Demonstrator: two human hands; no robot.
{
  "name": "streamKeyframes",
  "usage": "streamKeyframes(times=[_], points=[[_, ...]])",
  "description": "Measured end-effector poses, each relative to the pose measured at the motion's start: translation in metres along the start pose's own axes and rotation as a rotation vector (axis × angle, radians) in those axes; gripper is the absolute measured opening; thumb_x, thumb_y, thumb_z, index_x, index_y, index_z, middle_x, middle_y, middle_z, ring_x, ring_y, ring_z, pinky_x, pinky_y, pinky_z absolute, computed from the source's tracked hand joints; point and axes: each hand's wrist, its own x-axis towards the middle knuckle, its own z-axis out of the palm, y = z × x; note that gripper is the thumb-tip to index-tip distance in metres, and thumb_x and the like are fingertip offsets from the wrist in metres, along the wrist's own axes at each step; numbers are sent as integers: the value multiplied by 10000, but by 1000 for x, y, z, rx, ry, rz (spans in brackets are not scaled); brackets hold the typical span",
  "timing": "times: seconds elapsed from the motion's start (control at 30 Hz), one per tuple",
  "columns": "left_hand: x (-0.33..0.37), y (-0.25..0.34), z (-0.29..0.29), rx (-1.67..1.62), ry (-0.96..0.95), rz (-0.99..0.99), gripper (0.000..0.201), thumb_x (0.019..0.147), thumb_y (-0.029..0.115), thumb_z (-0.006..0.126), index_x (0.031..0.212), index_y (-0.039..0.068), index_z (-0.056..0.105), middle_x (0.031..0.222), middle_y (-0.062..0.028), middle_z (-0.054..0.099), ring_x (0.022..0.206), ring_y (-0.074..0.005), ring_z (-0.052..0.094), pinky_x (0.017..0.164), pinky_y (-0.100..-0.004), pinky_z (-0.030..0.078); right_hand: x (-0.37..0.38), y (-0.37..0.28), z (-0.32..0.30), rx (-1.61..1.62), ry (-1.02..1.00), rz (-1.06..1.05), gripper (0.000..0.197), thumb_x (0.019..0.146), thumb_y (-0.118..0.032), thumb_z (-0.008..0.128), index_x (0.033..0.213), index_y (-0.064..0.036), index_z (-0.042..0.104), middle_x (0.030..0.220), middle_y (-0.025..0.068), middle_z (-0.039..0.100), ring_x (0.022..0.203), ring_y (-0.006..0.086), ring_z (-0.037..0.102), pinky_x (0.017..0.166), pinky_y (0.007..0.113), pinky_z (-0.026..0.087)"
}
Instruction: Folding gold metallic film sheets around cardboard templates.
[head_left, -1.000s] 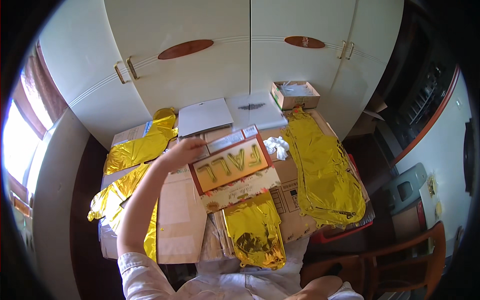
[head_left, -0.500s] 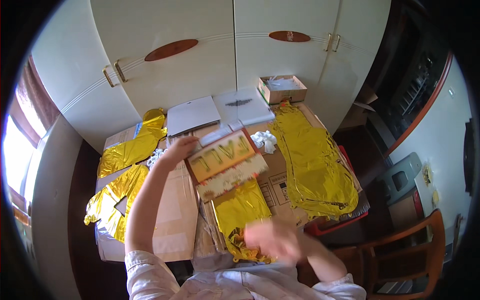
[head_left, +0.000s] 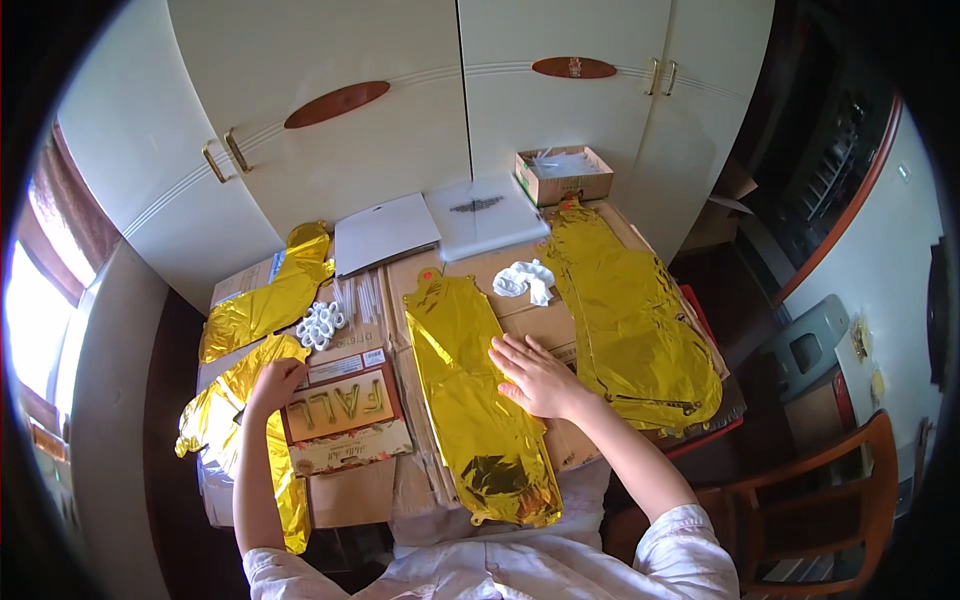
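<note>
My left hand (head_left: 280,384) is closed at the left side of the table, its fingers on a crumpled gold foil balloon (head_left: 222,400) that trails down under my forearm. Right beside it lies a flat packet (head_left: 345,408) with an orange front and a floral lower strip. In the middle, a long gold foil balloon (head_left: 452,350) is spread out lengthwise, its near end wrinkled. My right hand (head_left: 540,378) rests on this balloon's right edge, palm down with fingers outstretched.
Another gold balloon (head_left: 630,320) lies at the right and one more (head_left: 270,295) at the far left. White rings (head_left: 321,325), clear straws (head_left: 358,298), a white ribbon bundle (head_left: 524,282), white sheets (head_left: 388,233) and an open box (head_left: 564,178) share the cardboard-covered table (head_left: 345,497). A wooden chair (head_left: 815,500) stands right.
The packet has gone from my raised left hand to the table at left. The middle balloon is now stretched out away from me. My right hand has moved forward onto it; the left foil has shifted.
</note>
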Motion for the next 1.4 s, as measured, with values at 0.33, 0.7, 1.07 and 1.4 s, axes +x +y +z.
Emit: streamKeyframes(times=[0.33, 0.7, 1.07, 1.4], points=[[-14, 152, 76, 216, 46, 686, 612, 862, 416, 632, 1316, 27, 503, 1431, -203, 398, 1345, -349, 360, 1111, -456, 293, 1, 0, 3, -48, -13, 6, 583, 997, -405, 384, 1451, -42, 331, 1533, 104, 291, 1437, 242, 217, 1185, 429, 146], [1, 161, 121, 309, 82, 677, 770, 924, 598, 382, 1433, 21, 348, 1491, -240, 298, 1419, -382, 215, 1147, -538, 127, -11, 16, -17, 36, 82, -84, 468, 961, -316, 510, 1391, -135, 469, 1491, 73, 378, 1400, 247, 310, 1154, 454, 236], [0, 162, 128, 345, 117, 679, 734, 911, 562, 430, 1440, 60, 357, 1482, -228, 323, 1403, -379, 259, 1118, -583, 172, -9, 7, -2, -44, 57, -149, 480, 940, -357, 535, 1368, -143, 500, 1475, 63, 404, 1399, 246, 314, 1153, 473, 212], [0, 162, 129, 352, 104, 657, 758, 904, 585, 421, 1449, 64, 342, 1492, -222, 310, 1410, -375, 245, 1124, -579, 155, -7, -2, -3, -52, 6, -77, 493, 963, -391, 470, 1380, -128, 484, 1490, 59, 383, 1408, 229, 293, 1163, 478, 187]])
